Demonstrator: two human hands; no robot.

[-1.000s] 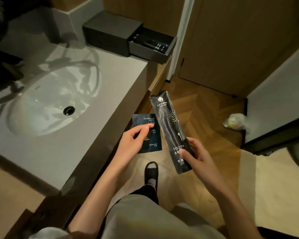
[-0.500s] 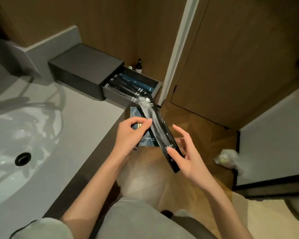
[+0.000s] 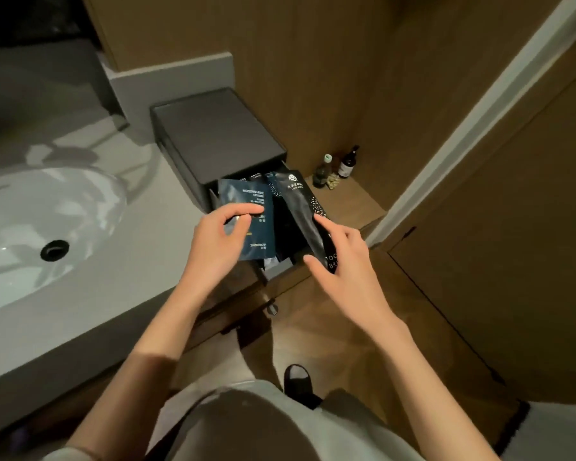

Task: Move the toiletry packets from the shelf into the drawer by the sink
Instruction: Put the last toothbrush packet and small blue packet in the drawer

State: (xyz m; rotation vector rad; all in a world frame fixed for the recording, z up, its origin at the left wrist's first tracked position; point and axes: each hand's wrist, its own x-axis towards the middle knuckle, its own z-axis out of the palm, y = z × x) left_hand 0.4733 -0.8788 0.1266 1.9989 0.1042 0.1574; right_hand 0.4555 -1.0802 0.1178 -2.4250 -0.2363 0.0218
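Blue packet (image 3: 261, 232) is pinched in our left hand (image 3: 213, 242) over the open drawer (image 3: 281, 271). Our right hand (image 3: 343, 261) grips the black toothbrush packet (image 3: 300, 204).

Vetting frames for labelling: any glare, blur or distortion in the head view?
Head view: dim warm light; glare patches on the sink; wide-angle bows the door frame; drawer interior deeply shadowed; print on the blue packet and toothbrush packet soft, partly legible.

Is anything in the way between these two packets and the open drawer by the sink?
Nothing visible. The shower cap packet in the left hand and the toothbrush packet in the right hand are right over the open drawer, whose top is uncovered.
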